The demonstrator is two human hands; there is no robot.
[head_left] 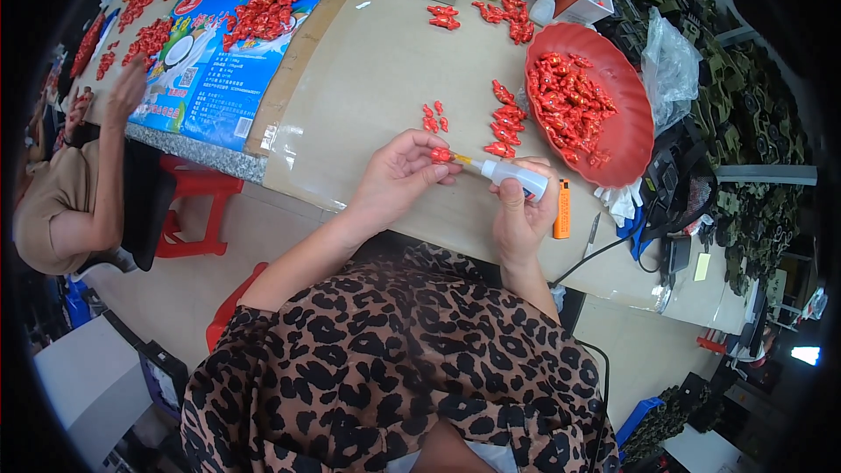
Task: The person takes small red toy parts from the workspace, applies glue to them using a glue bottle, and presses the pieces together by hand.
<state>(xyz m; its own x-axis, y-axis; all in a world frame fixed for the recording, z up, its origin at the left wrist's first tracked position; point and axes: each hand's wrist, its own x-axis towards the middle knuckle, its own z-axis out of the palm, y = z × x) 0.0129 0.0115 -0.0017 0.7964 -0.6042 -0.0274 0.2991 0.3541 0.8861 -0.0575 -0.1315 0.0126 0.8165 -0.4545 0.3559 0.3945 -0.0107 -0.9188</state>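
Between the fingertips of my left hand is a small shiny red piece. My right hand is wrapped round a white squeeze bottle, which looks like a glue bottle. Its thin yellowish nozzle points left, and the tip is at or very close to the red piece; contact cannot be made out. Just beyond my hands lie a few loose red bits and a row of red figure-like pieces. A large red scalloped bowl at the right holds many more.
An orange lighter-like object and a slim knife lie right of my right hand. A clear plastic bag and camouflage gear crowd the right edge. At left, a co-worker sits by a blue printed cardboard sheet bearing red pieces.
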